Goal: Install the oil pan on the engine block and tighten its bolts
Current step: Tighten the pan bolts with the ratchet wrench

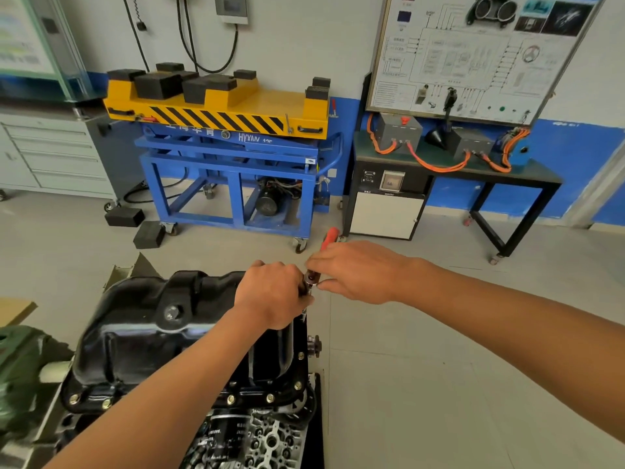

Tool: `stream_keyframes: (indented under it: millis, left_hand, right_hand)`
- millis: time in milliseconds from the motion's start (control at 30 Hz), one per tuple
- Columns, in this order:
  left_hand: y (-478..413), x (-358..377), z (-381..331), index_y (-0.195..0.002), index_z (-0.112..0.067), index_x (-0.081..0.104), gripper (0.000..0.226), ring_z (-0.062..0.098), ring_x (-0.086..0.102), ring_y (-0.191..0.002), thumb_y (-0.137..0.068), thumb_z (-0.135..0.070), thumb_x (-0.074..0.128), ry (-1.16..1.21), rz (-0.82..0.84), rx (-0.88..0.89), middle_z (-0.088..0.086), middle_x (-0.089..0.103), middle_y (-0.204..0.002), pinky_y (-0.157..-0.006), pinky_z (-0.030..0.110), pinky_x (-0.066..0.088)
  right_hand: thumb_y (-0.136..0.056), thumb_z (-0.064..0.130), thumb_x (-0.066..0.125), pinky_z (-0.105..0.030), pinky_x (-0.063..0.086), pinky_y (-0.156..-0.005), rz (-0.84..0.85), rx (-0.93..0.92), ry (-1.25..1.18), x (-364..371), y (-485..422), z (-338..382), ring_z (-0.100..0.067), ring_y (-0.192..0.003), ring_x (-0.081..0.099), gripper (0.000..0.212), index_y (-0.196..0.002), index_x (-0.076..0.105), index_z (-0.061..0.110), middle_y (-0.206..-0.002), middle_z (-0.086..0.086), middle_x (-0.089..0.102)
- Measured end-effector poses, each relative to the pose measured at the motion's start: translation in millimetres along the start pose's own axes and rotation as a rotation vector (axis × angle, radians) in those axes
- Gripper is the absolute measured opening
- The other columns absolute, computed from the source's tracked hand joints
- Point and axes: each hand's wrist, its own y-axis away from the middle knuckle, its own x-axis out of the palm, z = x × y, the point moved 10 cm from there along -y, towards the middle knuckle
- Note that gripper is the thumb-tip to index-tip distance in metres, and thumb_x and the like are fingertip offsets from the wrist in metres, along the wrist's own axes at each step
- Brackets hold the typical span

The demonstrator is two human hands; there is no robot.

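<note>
Head view: the oil pan (152,333) is sitting on the engine block (267,441), with a row of bolts (231,398) in along its near flange. Both your hands are at the pan's far right corner. Your left hand (270,292) has its fingers curled round the lower end of the red-handled tool (329,238), and your right hand (355,272) pinches the shaft just above. Looks like you're at the tightening stage, working that corner bolt, though the bolt itself is hidden under your left hand. Next up, I'd say: hold the tool square on the bolt head, snug it down, then go round the rest of the pan's flange.
</note>
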Motion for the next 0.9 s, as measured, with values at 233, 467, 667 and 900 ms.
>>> stream_keyframes:
  millis: [233, 467, 667, 900]
  left_hand:
    - [3, -2, -1, -0.063, -0.026, 0.05, 0.042, 0.02, 0.05, -0.062, -0.093, -0.054, 0.045, -0.022, -0.05, -0.038, -0.008, 0.048, -0.06, -0.078, 0.033, 0.034]
    - [4, -3, -2, -0.06, -0.027, 0.04, 0.03, 0.015, 0.038, -0.053, -0.087, -0.038, 0.048, -0.026, -0.005, -0.042, -0.007, 0.042, -0.058, -0.086, 0.034, 0.038]
    - [2, 2, -3, -0.063, -0.028, 0.038, 0.03, 0.02, 0.045, -0.062, -0.086, -0.034, 0.056, -0.059, 0.017, -0.01, -0.008, 0.041, -0.061, -0.091, 0.034, 0.04]
    - [1, 1, 0, -0.06, -0.027, 0.04, 0.042, 0.018, 0.046, -0.059, -0.092, -0.054, 0.05, 0.005, -0.011, -0.037, -0.008, 0.044, -0.058, -0.088, 0.035, 0.04]
  right_hand:
    - [-0.1, 0.045, 0.051, -0.034, 0.042, -0.057, -0.05, 0.209, -0.04, -9, 1, -2, -0.017, -0.061, 0.05, 0.034, -0.084, 0.061, 0.016, -0.067, 0.004, 0.045]
    - [-0.087, 0.027, 0.065, -0.028, 0.031, -0.043, -0.213, 0.533, -0.47, 7, 3, -8, -0.019, -0.046, 0.044, 0.037, -0.059, 0.047, 0.013, -0.057, -0.002, 0.049]
    - [-0.077, 0.016, 0.077, -0.032, 0.051, -0.049, -0.102, 0.551, -0.705, 22, 3, -10, -0.021, -0.052, 0.07, 0.022, -0.068, 0.058, 0.007, -0.059, -0.009, 0.064]
    - [-0.076, 0.027, 0.084, -0.039, 0.054, -0.059, 0.035, 0.386, -0.358, 2, -5, -9, -0.024, -0.062, 0.062, 0.028, -0.089, 0.072, 0.005, -0.075, -0.011, 0.069]
